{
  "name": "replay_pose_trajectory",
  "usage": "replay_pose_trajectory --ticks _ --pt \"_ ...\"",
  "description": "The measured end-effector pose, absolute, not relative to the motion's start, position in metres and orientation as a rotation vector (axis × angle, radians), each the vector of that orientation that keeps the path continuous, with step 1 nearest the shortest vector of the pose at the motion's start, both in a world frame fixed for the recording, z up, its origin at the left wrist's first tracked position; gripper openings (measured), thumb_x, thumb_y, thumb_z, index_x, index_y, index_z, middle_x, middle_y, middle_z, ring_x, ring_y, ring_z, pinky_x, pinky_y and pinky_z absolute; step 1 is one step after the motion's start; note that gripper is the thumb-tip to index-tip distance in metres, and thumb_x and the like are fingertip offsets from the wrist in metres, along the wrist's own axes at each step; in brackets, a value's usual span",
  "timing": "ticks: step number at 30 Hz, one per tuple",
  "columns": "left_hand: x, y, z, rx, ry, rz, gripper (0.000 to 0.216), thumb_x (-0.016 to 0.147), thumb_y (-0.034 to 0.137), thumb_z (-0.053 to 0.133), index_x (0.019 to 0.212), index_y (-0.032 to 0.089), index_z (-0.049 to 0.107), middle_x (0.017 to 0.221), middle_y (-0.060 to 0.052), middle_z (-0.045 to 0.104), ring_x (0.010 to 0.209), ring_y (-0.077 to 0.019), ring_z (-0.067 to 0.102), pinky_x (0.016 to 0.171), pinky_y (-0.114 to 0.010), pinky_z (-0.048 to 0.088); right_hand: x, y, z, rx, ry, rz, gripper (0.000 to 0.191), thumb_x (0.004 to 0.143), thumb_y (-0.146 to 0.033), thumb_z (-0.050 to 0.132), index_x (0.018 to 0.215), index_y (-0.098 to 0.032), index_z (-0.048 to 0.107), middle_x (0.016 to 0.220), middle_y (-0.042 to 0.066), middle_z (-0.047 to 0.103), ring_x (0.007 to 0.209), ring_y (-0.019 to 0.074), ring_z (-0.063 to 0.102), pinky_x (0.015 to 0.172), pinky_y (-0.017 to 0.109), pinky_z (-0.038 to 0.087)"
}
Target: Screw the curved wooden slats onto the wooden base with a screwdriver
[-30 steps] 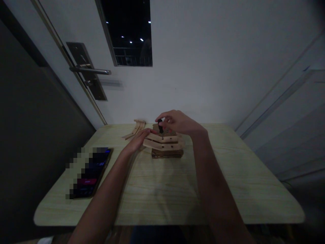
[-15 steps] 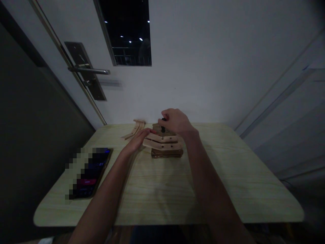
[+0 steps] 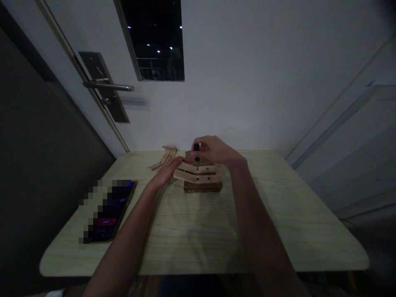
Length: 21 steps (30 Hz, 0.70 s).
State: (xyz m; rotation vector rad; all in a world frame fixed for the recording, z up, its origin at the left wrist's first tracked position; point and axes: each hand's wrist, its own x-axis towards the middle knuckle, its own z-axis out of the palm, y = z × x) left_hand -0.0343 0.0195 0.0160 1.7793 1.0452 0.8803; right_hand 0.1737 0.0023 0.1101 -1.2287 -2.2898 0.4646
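Note:
Two pale, bent wooden pieces (image 3: 198,178) with dark holes lie side by side across a brown folded block (image 3: 202,188) in the middle of the table. My left hand (image 3: 171,168) grips their left end, its fingertips reaching behind the pieces. Above them my right hand (image 3: 212,149) pinches the black handle of a screwdriver (image 3: 196,147) between thumb and fingers. The screwdriver stands upright, its thin shaft meeting the rear piece near a hole. Behind my left hand rests another pale wooden part (image 3: 165,156), bent and with holes.
A phone (image 3: 115,212), partly pixelated, lies at the left of the pale wood-grain table (image 3: 293,231). Close behind the table's far edge rises a white door (image 3: 247,82) with a metal lever handle (image 3: 113,86) and a dark window.
My right hand has re-gripped the screwdriver: its wrist has swung slightly right and lower, and the handle's top now shows above the fingers. My left hand and the wooden pieces stay put.

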Motion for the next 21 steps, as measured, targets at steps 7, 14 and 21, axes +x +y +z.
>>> replay_pose_trajectory --ticks 7,14,21 --pt "-0.035 0.023 0.014 1.784 1.064 0.862 0.044 0.091 0.047 0.039 0.104 0.015 0.068 0.111 -0.011 0.071 0.104 -0.0238 0.062 0.098 -0.036 0.043 0.175 -0.004 0.117 -1.332 -2.274 0.567 0.016 0.086 -0.022 0.064 0.096 -0.011 0.07 0.068 0.003 0.065 0.062 0.0109 0.057 0.064 0.023 0.041" --pt "-0.035 0.022 0.015 1.779 1.043 0.874 0.043 0.091 0.046 0.04 0.102 0.016 0.068 0.109 -0.012 0.071 0.103 -0.0248 0.062 0.098 -0.038 0.043 0.172 0.002 0.109 -1.297 -2.216 0.672 0.014 0.082 -0.028 0.068 0.081 -0.015 0.063 0.063 0.0 0.062 0.057 0.0106 0.056 0.057 0.023 0.039" --pt "-0.035 0.022 0.014 1.806 1.029 0.915 0.039 0.091 0.045 0.042 0.097 0.018 0.069 0.106 -0.009 0.072 0.104 -0.0254 0.062 0.099 -0.039 0.044 0.165 0.0 0.107 -1.33 -2.187 0.572 0.031 0.074 -0.033 0.071 0.063 -0.018 0.047 0.06 -0.004 0.054 0.055 0.0081 0.05 0.053 0.023 0.032"
